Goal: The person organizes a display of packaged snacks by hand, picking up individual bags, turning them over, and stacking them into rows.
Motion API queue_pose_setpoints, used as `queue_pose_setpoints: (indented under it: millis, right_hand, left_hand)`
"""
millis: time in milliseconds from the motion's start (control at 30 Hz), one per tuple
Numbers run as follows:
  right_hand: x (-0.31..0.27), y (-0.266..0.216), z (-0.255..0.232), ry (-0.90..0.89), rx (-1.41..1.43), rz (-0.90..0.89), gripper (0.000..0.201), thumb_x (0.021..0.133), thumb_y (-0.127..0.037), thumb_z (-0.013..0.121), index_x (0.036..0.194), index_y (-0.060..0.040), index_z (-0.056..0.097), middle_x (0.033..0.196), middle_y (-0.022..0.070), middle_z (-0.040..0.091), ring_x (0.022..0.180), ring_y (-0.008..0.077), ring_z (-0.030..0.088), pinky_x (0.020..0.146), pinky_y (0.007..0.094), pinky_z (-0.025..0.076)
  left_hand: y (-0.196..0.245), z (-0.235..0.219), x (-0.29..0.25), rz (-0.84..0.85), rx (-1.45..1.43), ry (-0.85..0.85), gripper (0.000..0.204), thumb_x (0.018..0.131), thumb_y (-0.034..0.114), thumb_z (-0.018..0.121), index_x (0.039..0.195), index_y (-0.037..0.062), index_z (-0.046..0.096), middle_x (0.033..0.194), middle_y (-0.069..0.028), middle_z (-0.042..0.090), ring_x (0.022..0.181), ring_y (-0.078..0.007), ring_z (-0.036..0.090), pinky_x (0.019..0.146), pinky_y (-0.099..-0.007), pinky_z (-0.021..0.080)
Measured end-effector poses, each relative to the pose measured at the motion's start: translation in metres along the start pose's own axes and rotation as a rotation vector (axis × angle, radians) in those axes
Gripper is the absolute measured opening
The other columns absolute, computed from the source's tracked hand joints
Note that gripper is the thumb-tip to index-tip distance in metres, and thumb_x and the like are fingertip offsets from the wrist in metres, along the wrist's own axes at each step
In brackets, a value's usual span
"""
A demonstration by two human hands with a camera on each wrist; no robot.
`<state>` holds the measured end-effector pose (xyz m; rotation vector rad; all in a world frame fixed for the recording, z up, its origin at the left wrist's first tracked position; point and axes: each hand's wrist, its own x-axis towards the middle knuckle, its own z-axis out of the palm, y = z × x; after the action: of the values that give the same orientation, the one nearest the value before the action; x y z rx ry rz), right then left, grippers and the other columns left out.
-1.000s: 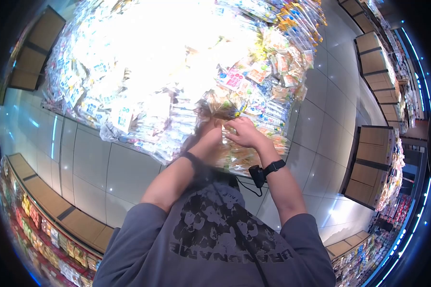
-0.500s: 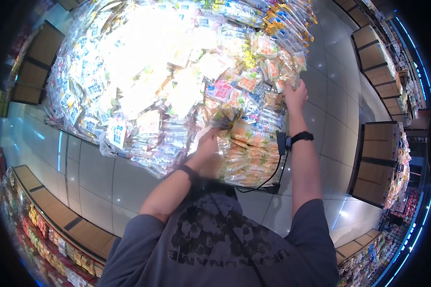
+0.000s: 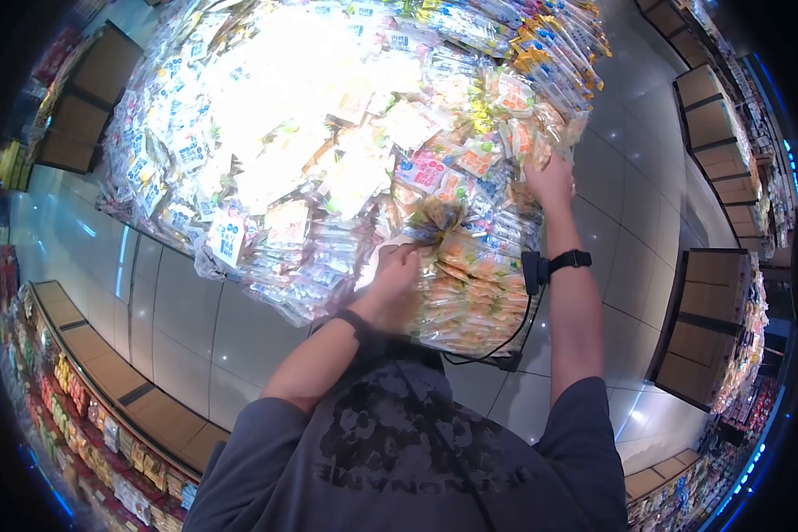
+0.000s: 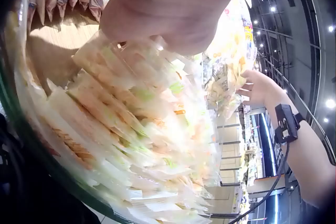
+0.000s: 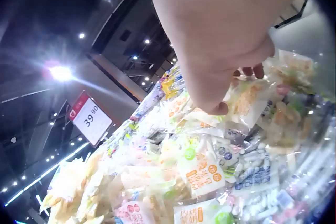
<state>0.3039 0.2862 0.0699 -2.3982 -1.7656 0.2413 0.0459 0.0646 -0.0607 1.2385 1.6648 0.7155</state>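
A big heap of snack packets [image 3: 328,133] fills the display in front of me. At its near edge lies a large clear bag [image 3: 470,293] stuffed with orange-and-white packets [image 4: 142,129]. My left hand [image 3: 397,270] sits at the bag's gathered top, fingers curled into the plastic [image 4: 168,8]. My right hand [image 3: 548,182] reaches up to the heap's right edge. There its thumb and fingertips [image 5: 236,85] pinch an orange-and-white packet [image 5: 247,100]. The left wrist view also shows that right hand [image 4: 257,87] among the packets.
A price sign reading 39.90 [image 5: 92,119] stands over the heap. Wooden display stands [image 3: 709,124] [image 3: 692,328] line the aisle on the right. Stocked shelves [image 3: 89,408] run along the lower left. Glossy tiled floor [image 3: 204,328] surrounds the display.
My right hand left the bag's top, where both hands were together, and moved up and right to the heap's edge. My left hand stayed at the bag.
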Motion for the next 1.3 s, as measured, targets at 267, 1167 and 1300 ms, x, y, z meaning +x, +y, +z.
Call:
queue_pose_setpoints:
  millis: [267, 1167, 1300]
  right_hand:
    - [-0.068, 0.012, -0.011, 0.011, 0.111, -0.174, 0.041, 0.099, -0.014, 0.048, 0.139, -0.0045, 0.052, 0.128, 0.0226, 0.058, 0.118, 0.0407, 0.058, 0.099, 0.0501, 0.045]
    - [-0.176, -0.067, 0.082, -0.503, -0.212, -0.784, 0.022, 0.086, -0.017, 0.065, 0.103, -0.0067, 0.076, 0.098, 0.0192, 0.07, 0.097, 0.0368, 0.068, 0.087, 0.045, 0.055]
    - [-0.166, -0.06, 0.103, -0.565, -0.368, -0.804, 0.024, 0.088, -0.024, 0.068, 0.101, -0.0057, 0.077, 0.101, 0.0198, 0.073, 0.101, 0.0351, 0.07, 0.089, 0.0438, 0.055]
  left_hand:
    - [-0.003, 0.0, 0.008, 0.037, 0.156, 0.03, 0.041, 0.098, 0.035, 0.051, 0.121, 0.0079, 0.071, 0.116, -0.0221, 0.067, 0.122, -0.0376, 0.053, 0.107, -0.0442, 0.039]
    - [0.008, -0.003, -0.012, -0.089, 0.114, 0.008, 0.083, 0.092, 0.036, 0.067, 0.146, -0.0111, 0.025, 0.132, -0.0335, 0.055, 0.122, -0.0472, 0.056, 0.104, -0.0466, 0.045]
    - [-0.012, -0.002, -0.004, 0.236, 0.002, 0.185, 0.071, 0.091, 0.027, 0.069, 0.145, -0.0032, 0.034, 0.139, -0.0278, 0.049, 0.131, -0.0413, 0.048, 0.109, -0.0466, 0.039]
